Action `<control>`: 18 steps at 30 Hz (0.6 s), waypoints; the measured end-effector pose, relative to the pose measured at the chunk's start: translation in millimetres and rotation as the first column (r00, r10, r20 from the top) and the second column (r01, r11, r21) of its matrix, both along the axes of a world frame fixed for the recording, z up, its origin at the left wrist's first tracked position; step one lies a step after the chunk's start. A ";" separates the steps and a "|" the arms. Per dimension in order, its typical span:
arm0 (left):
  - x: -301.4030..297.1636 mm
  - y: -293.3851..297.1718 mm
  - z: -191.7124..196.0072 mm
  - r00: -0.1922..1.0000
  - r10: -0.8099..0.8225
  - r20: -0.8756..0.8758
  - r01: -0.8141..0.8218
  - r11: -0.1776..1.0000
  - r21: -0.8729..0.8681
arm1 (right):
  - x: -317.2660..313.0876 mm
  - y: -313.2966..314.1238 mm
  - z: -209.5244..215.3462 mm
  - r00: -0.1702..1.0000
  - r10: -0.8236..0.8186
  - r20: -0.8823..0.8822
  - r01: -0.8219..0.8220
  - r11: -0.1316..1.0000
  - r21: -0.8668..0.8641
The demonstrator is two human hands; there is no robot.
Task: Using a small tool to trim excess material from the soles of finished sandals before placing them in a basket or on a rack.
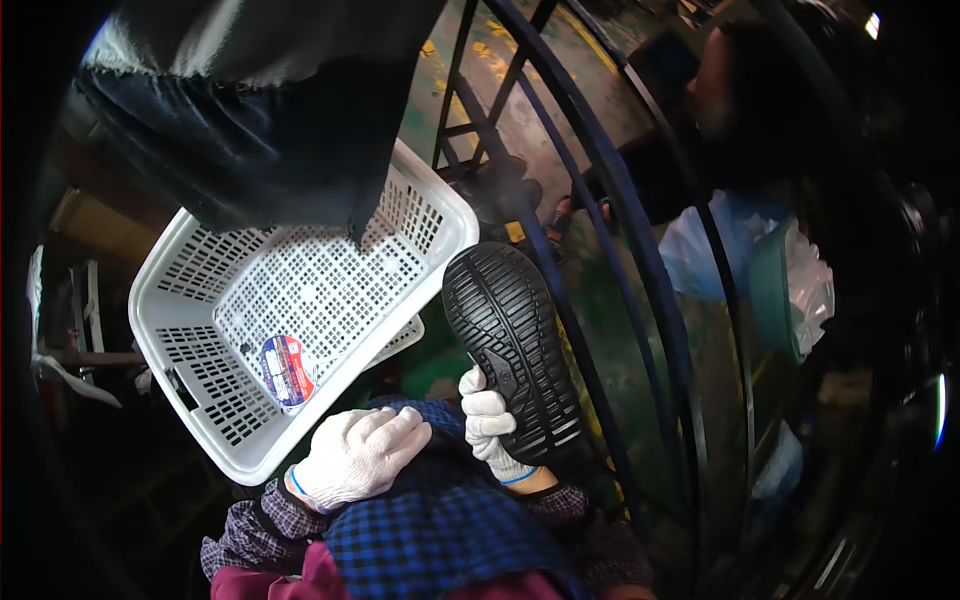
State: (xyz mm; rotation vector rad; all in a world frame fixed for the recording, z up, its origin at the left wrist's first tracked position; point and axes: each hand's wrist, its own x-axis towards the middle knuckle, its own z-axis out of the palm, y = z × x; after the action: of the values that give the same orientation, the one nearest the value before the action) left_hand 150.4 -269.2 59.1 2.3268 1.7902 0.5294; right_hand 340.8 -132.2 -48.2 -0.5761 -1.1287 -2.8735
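My right hand (488, 415), in a white knit glove, grips a black shoe sole (508, 345) by its lower left edge. The ridged tread faces up toward me, and the sole stands nearly lengthwise, its wide end away from me. Whether an upper is attached is hidden underneath. My left hand (358, 455), also gloved in white, is by the near rim of a white plastic basket (300, 300), over my checked blue apron (420, 530). Its fingers are loosely bent, side by side, with nothing visible in them; the thumb is hidden. Inside the basket is a round red-and-blue label (287, 370).
Dark cloth-like material (250, 140) hangs over the basket's far side. To the right run curved dark metal bars (625, 220). Beyond them stand a green bin (775, 290) with a pale liner and a bluish plastic bag (700, 250). The green floor has yellow markings.
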 end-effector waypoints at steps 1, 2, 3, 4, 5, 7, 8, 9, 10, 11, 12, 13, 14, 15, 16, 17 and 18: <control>1.8 0.0 -0.5 1.000 -0.017 0.014 0.018 0.999 -0.047 | 0.4 -0.6 1.0 1.000 -0.012 -0.027 0.012 1.000 -0.007; 4.9 1.5 -2.3 0.998 -0.026 0.061 0.029 0.998 -0.049 | 0.9 -1.7 1.2 0.998 -0.021 -0.056 0.020 1.000 -0.015; 6.5 4.4 -0.2 0.998 -0.038 0.058 0.040 0.998 -0.047 | 3.0 -1.8 2.3 0.998 -0.032 -0.058 0.031 0.999 -0.013; 6.7 9.4 2.7 0.996 -0.054 0.067 0.058 0.996 -0.066 | 6.5 -0.8 4.4 0.998 -0.036 -0.044 0.036 0.999 0.000; 7.3 11.7 6.5 0.995 -0.059 0.074 0.066 0.994 -0.088 | 8.7 -0.8 7.9 0.999 -0.030 -0.033 0.030 0.999 0.010; 11.3 15.7 1.6 0.949 0.079 0.305 -0.048 0.993 -0.106 | 16.7 0.6 21.9 0.999 -0.042 -0.002 0.042 0.999 0.026; 12.2 22.0 4.3 0.826 0.225 0.516 -0.120 0.966 -0.230 | 25.2 7.8 31.4 0.977 -0.056 0.207 0.013 0.980 0.200; 11.8 26.5 7.9 0.640 0.377 0.670 -0.157 0.917 -0.366 | 24.5 7.5 41.3 0.912 -0.102 0.398 -0.051 0.934 0.354; 23.1 28.5 -4.1 0.006 0.450 0.893 -0.023 0.893 -0.449 | 19.1 -9.5 53.8 0.622 -0.476 0.622 -0.024 0.782 0.623; 28.7 48.8 1.4 -0.334 0.178 0.926 0.015 0.983 -0.184 | 12.1 -14.2 74.0 0.288 -0.806 0.517 -0.494 0.337 0.802; 27.7 46.3 -6.0 -0.464 0.338 0.819 0.079 0.936 -0.342 | 8.0 -15.5 96.1 0.283 -0.844 0.455 -0.684 0.156 0.713; 28.0 38.7 -20.7 -0.569 0.478 0.669 0.153 0.861 -0.485 | 4.4 -17.1 109.9 0.301 -0.869 0.393 -0.823 -0.029 0.567; 32.2 37.3 -45.7 -0.728 0.377 0.572 0.159 0.905 -0.394 | 4.3 -24.7 114.7 0.327 -0.913 0.245 -0.837 -0.160 0.523; 35.3 35.6 -78.4 -0.881 0.281 0.381 0.209 0.953 -0.221 | 2.7 -27.8 119.1 0.346 -0.906 0.242 -0.823 -0.170 0.542; 33.3 44.0 -59.8 -0.895 0.362 0.260 0.314 0.927 -0.206 | 8.2 -26.5 123.9 0.315 -0.946 0.079 -0.838 -0.238 0.491; 31.4 51.4 -36.7 -0.887 0.439 0.139 0.413 0.892 -0.181 | 13.4 -27.1 126.4 0.285 -0.954 -0.088 -0.855 -0.295 0.427; 31.5 56.2 -27.6 -0.882 0.447 0.148 0.421 0.889 -0.177 | 13.1 -26.2 120.4 0.210 -0.954 -0.216 -0.752 -0.299 0.588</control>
State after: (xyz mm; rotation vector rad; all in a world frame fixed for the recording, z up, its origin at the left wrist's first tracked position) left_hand 181.9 -213.0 31.5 -0.3473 0.1599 1.3997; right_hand 353.9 -158.3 72.1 -1.0073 -1.7822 1.4247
